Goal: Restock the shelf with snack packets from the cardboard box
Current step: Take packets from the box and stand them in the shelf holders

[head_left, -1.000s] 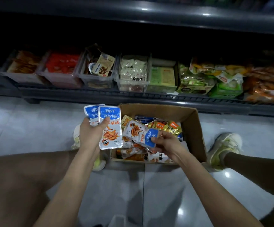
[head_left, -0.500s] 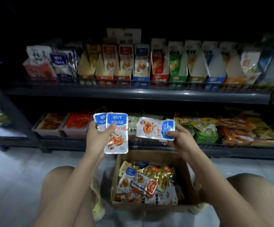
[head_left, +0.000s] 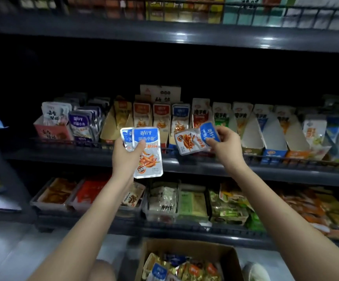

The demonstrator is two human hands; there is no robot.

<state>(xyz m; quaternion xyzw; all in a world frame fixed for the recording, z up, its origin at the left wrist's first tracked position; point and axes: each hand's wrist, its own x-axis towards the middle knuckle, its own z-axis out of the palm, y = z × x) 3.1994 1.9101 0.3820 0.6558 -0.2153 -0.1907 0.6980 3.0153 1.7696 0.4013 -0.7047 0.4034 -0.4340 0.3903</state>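
My left hand [head_left: 127, 159] grips two upright blue-and-silver snack packets [head_left: 148, 153], thumb across the front one. My right hand [head_left: 226, 147] pinches a third blue-and-silver packet [head_left: 193, 140] by its blue end, lying sideways, right in front of the middle shelf's display boxes. The blue-topped display box [head_left: 179, 120] stands just behind that packet. The cardboard box [head_left: 186, 260] sits on the floor below, open, with several snack packets inside. The dark middle shelf [head_left: 266, 169] runs across the view at hand height.
Rows of cut-open display boxes [head_left: 276, 134] fill the middle shelf. Plastic trays of packets [head_left: 164, 201] line the bottom shelf. An upper shelf [head_left: 184, 35] hangs above. A shoe [head_left: 253, 271] shows beside the cardboard box on the pale tiled floor.
Both hands have risen from over the cardboard box to the middle shelf. The right hand has carried its packet up and forward to the blue-topped display box. The view has tilted upward.
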